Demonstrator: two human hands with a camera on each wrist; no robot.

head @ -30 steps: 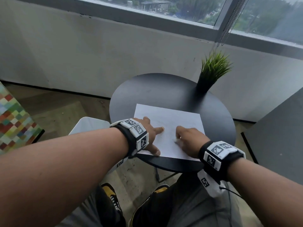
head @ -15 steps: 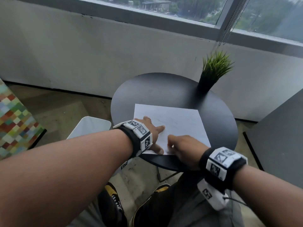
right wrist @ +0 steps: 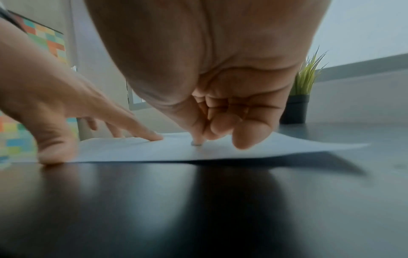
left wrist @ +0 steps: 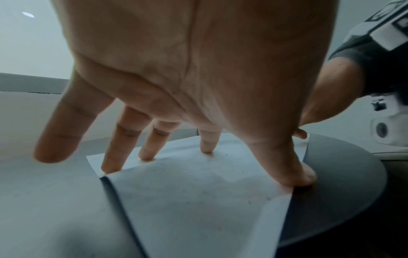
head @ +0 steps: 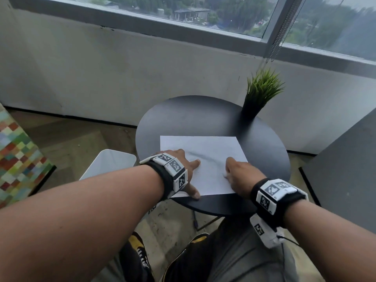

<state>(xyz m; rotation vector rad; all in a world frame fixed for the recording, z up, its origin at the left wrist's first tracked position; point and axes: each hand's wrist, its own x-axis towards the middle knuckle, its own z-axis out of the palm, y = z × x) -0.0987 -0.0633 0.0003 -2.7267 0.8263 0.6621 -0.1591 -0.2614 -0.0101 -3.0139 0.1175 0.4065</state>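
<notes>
Paper (head: 203,151): laid at 6 o'clock on the table (head: 183,117); plant (head: 262,90) at 1 o'clock
Left hand (head: 183,165): fingers spread straight; paper's 7 o'clock corner pressed down
Right hand (head: 242,176): fingers curled; small grey object (right wrist: 196,144) pinched onto paper at 5 o'clock

Seeing plain thin paper for the sheet (head: 203,157), matt white, buckling into a soft wave along one edge in the right wrist view. Getting a smooth dark satin finish off the tabletop (head: 203,119), throwing back blurry reflections up close. Reading the pot (head: 250,111) as matt black plastic tbh, with stiff, plastic-looking grass (head: 264,86) sticking out. Noticing black cloth straps on the wristbands (head: 173,170) carrying hard matt white blocks with printed black-and-white squares. Spotting smooth white plastic on the bin (head: 109,163), dull wood-grain on the floor (head: 81,135), and cloth-looking colourful patchwork (head: 16,159) far left.
</notes>
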